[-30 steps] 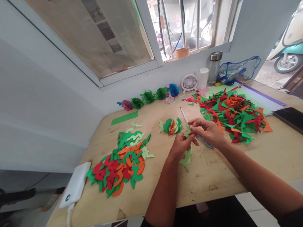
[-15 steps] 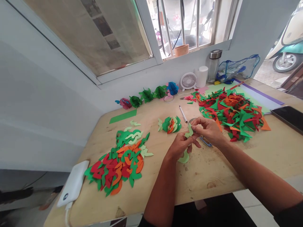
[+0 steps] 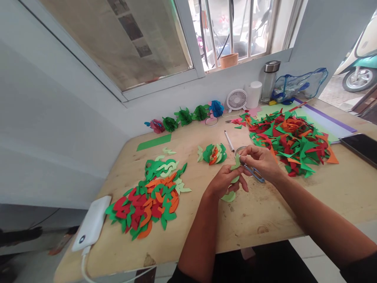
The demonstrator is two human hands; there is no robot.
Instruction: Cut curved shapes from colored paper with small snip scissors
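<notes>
My left hand [image 3: 222,181] is closed on a wavy light green paper cutout [image 3: 237,161], which stands up from its fingers. At the cutout's upper right edge, my right hand [image 3: 259,160] pinches with thumb and forefinger; the exact contact is partly hidden. Another light green paper piece [image 3: 229,196] shows below my left hand. A blue-grey handled tool [image 3: 255,173] lies under my right hand, its far part covered. Just behind the fingers is a thin ring [image 3: 240,150]. A small cluster of green, orange and light green cutouts [image 3: 216,153] sits left of the hands.
Paper cutouts [image 3: 153,200] are heaped at left, triangular scraps [image 3: 294,137] at right. A pen [image 3: 229,140] lies behind the hands. Along the wall stand folded paper ornaments [image 3: 185,116], a fan [image 3: 236,100] and a bottle [image 3: 269,82]. A phone [image 3: 361,148] and a white power bank [image 3: 92,224] flank the table.
My right hand has shifted slightly at the cutout's edge, and more of the blue-grey tool shows beneath it. My left hand keeps its hold. The whole view has moved a little.
</notes>
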